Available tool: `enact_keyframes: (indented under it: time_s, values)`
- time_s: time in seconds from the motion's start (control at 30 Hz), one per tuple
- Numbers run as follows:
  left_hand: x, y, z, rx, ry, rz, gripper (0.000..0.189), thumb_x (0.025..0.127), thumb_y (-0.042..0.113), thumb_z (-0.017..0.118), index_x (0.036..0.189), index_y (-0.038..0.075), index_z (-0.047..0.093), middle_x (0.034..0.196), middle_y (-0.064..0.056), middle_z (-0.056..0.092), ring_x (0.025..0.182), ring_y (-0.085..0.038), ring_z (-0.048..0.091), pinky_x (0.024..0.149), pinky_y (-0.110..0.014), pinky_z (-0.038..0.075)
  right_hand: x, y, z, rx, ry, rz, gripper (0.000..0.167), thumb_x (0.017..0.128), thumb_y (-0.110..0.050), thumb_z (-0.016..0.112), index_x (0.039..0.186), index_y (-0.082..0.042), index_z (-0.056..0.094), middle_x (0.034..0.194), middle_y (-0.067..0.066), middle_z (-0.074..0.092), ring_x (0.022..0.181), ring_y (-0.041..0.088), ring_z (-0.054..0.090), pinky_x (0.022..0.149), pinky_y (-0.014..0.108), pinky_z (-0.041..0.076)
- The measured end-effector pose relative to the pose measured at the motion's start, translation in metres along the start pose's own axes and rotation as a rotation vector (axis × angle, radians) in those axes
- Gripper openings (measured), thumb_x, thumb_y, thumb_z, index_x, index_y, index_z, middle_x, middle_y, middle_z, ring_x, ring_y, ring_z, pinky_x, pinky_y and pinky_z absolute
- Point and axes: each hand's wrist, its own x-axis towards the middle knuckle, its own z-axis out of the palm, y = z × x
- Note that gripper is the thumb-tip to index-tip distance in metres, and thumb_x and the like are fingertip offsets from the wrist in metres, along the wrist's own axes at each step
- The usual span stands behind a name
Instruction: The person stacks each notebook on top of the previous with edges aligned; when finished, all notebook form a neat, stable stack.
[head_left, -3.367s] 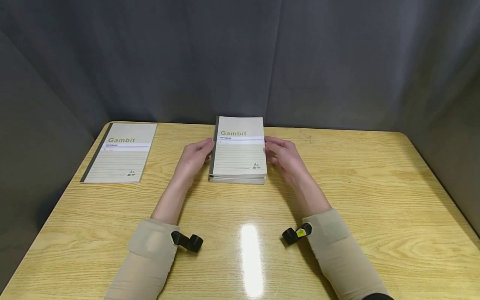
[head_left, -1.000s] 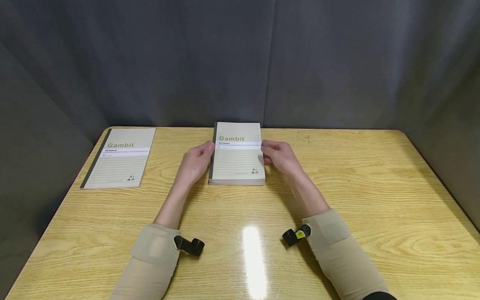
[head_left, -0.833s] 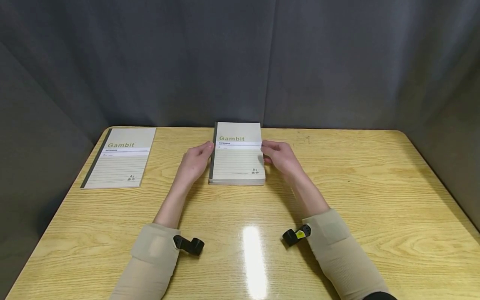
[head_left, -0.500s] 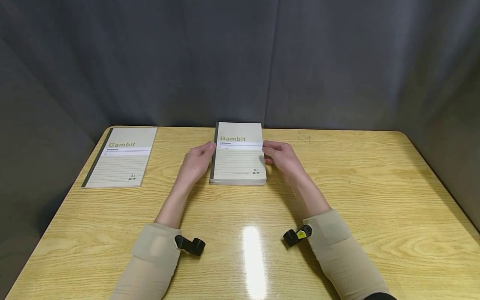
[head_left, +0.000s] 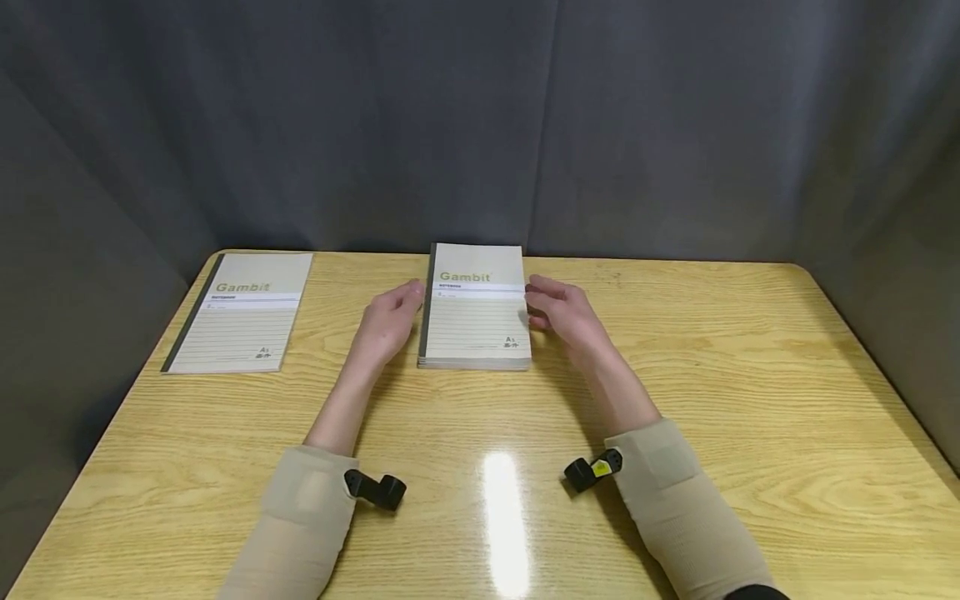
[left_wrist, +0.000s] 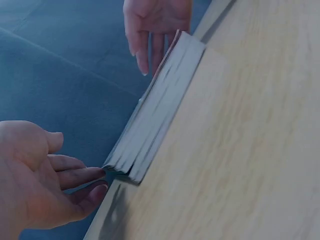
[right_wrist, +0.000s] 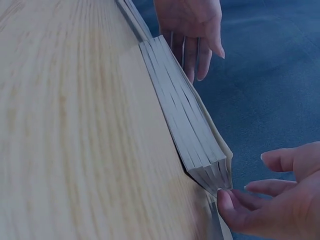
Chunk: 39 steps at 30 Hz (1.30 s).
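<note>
A stack of several Gambit A5 notebooks (head_left: 476, 312) lies near the back edge of the table, dark spines to the left and layers nearly flush. My left hand (head_left: 384, 325) is beside the spine side, thumb lifted slightly away from it. In the left wrist view, its fingertips (left_wrist: 97, 173) are at the stack's near corner. On the other side, my right hand (head_left: 568, 317) has loosely spread fingers; the right wrist view shows a fingertip (right_wrist: 225, 199) at the corner of the notebook stack (right_wrist: 182, 107). Neither hand grips the stack.
A single matching notebook (head_left: 238, 321) lies flat at the table's back left. Dark grey curtains (head_left: 480, 125) hang behind and at both sides of the wooden table (head_left: 720, 400). A bright light reflection shows at the front middle.
Over the earlier frames the stack's uneven front edges have come into line. Since half a second ago, both hands have eased slightly outward from its sides, fingers loosening.
</note>
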Motion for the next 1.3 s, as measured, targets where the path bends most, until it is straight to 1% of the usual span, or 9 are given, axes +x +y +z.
enact_keyframes:
  time_s: [0.13,0.3,0.43,0.57,0.73,0.83,0.97,1.17,1.3]
  values:
    - [-0.004,-0.001,-0.014,-0.020,-0.004,0.007,0.058,0.111,0.044,0.036,0.160,0.012,0.037,0.166,-0.007,0.039,0.158,-0.026,0.030,0.131,-0.044,0.021,0.000,-0.001,0.002,0.034,0.010,-0.063,0.057,0.107,-0.018,0.051,0.161,-0.007,0.035,0.166,0.014,0.036,0.149,0.024,0.043,0.120,0.044,0.042]
    - [-0.005,0.004,-0.038,0.013,-0.066,0.037,0.063,0.110,0.051,0.033,0.163,0.016,0.032,0.162,-0.008,0.046,0.151,-0.029,0.042,0.127,-0.050,0.030,-0.006,-0.009,0.000,0.075,0.069,-0.195,0.057,0.108,-0.026,0.052,0.159,-0.007,0.037,0.166,0.012,0.036,0.150,0.028,0.041,0.122,0.045,0.040]
    - [-0.002,0.009,-0.066,0.079,-0.121,0.055,0.069,0.109,0.056,0.030,0.163,0.014,0.030,0.163,-0.011,0.044,0.149,-0.032,0.044,0.124,-0.052,0.034,-0.009,-0.025,0.009,0.126,0.098,-0.277,0.057,0.108,-0.033,0.053,0.158,-0.008,0.041,0.162,0.011,0.042,0.146,0.030,0.045,0.119,0.045,0.043]
    - [-0.002,0.007,-0.104,0.110,-0.172,0.075,0.071,0.110,0.055,0.027,0.164,0.008,0.025,0.164,-0.018,0.040,0.150,-0.037,0.041,0.122,-0.054,0.035,-0.006,-0.044,0.036,0.203,0.062,-0.298,0.056,0.108,-0.036,0.053,0.156,-0.011,0.044,0.156,0.013,0.048,0.141,0.028,0.051,0.116,0.043,0.048]
    - [0.000,-0.003,-0.149,0.155,-0.177,0.077,0.075,0.110,0.056,0.025,0.165,0.007,0.017,0.165,-0.023,0.035,0.150,-0.040,0.036,0.121,-0.057,0.033,0.003,-0.061,0.078,0.295,-0.033,-0.255,0.058,0.108,-0.039,0.052,0.156,-0.010,0.043,0.156,0.016,0.048,0.141,0.028,0.052,0.114,0.044,0.049]
    - [0.002,-0.012,-0.173,0.205,-0.171,0.031,0.082,0.107,0.062,0.024,0.165,0.005,0.015,0.166,-0.025,0.030,0.152,-0.042,0.032,0.122,-0.058,0.030,0.008,-0.064,0.106,0.315,-0.104,-0.217,0.059,0.108,-0.042,0.050,0.157,-0.010,0.041,0.158,0.018,0.046,0.145,0.032,0.048,0.115,0.046,0.048]
    - [0.004,-0.032,-0.201,0.241,-0.184,-0.042,0.086,0.106,0.064,0.017,0.164,0.000,0.009,0.167,-0.031,0.021,0.153,-0.049,0.024,0.123,-0.063,0.025,0.013,-0.061,0.146,0.309,-0.174,-0.154,0.059,0.108,-0.046,0.047,0.158,-0.015,0.041,0.160,0.015,0.044,0.148,0.033,0.045,0.115,0.050,0.048]
    - [0.004,-0.063,-0.238,0.216,-0.233,-0.101,0.089,0.105,0.064,0.007,0.162,-0.002,-0.006,0.167,-0.038,0.005,0.152,-0.058,0.011,0.121,-0.072,0.020,0.019,-0.055,0.211,0.347,-0.239,-0.050,0.065,0.106,-0.055,0.046,0.160,-0.018,0.038,0.162,0.014,0.041,0.152,0.037,0.037,0.120,0.058,0.039]
    - [-0.002,-0.083,-0.250,0.189,-0.260,-0.161,0.087,0.105,0.061,0.002,0.160,-0.004,-0.015,0.164,-0.041,-0.007,0.151,-0.062,0.002,0.117,-0.076,0.019,0.017,-0.050,0.247,0.353,-0.243,0.010,0.069,0.105,-0.058,0.044,0.162,-0.019,0.035,0.165,0.012,0.036,0.156,0.034,0.031,0.122,0.063,0.033]
